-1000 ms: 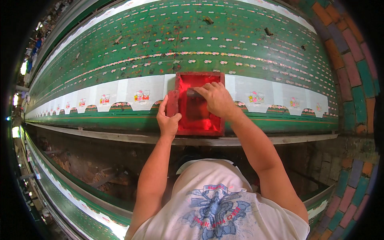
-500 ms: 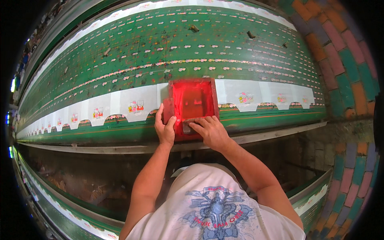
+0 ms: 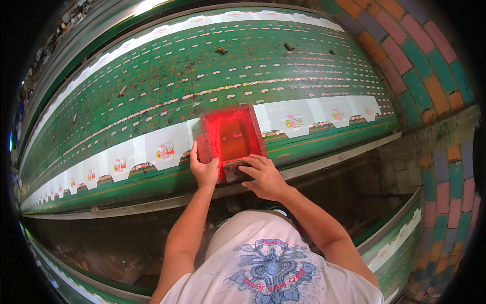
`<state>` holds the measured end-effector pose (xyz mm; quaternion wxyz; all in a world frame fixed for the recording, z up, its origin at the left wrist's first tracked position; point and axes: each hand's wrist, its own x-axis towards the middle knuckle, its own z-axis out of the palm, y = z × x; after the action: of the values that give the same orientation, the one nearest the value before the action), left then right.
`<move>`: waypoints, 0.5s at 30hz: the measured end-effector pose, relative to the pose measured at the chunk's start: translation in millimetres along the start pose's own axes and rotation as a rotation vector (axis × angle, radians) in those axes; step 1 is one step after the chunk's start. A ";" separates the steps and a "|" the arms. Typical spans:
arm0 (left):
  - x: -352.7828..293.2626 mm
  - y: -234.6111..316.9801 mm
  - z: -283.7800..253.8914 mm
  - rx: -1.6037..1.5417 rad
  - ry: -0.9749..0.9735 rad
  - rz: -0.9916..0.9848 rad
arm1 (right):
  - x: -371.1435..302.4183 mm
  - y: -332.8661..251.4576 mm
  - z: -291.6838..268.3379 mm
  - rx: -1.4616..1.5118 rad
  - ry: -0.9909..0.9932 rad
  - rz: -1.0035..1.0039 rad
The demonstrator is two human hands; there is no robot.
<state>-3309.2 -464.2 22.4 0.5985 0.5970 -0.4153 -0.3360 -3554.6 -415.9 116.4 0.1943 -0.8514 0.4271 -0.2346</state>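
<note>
My left hand (image 3: 205,172) has its thumb and fingers closed on the left side of the red frame (image 3: 257,130); my right hand (image 3: 266,177) sits at the near end, fingers parted and loosely curved against a dark bar (image 3: 235,172), and I can't tell whether they grip it. From that right hand, the nearer one, the bar lies at 10 o'clock, its long axis running roughly from 8 to 2, across the frame's near end. The frame's own length points toward 11, and wet-looking red ink (image 3: 238,142) coats its inside. Beneath is the green table (image 3: 162,96); white panels (image 3: 139,149) printed with small figures stretch away at 9 and 2.
</note>
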 end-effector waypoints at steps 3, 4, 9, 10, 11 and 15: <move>0.5 13.7 5.0 -0.008 0.007 0.004 | -16.5 16.0 -6.4 0.051 0.183 0.144; -1.1 31.9 7.5 -0.026 0.002 -0.004 | -21.6 23.8 -11.4 0.112 0.246 0.176; -14.8 61.6 41.3 -0.036 0.001 0.088 | -46.5 68.1 -28.9 0.585 0.269 0.415; -19.9 67.3 55.2 -0.080 -0.005 0.076 | -52.1 77.2 -32.0 0.686 0.278 0.444; -23.6 65.7 71.2 -0.048 -0.006 0.109 | -58.6 87.4 -36.4 0.787 0.288 0.472; -43.2 59.7 138.6 -0.058 0.001 0.101 | -91.2 133.7 -64.8 0.730 0.299 0.475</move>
<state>-3457.9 -482.1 69.6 0.6319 0.5578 -0.4348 -0.3169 -3724.1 -424.6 76.8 0.4663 -0.5624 0.5231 -0.4388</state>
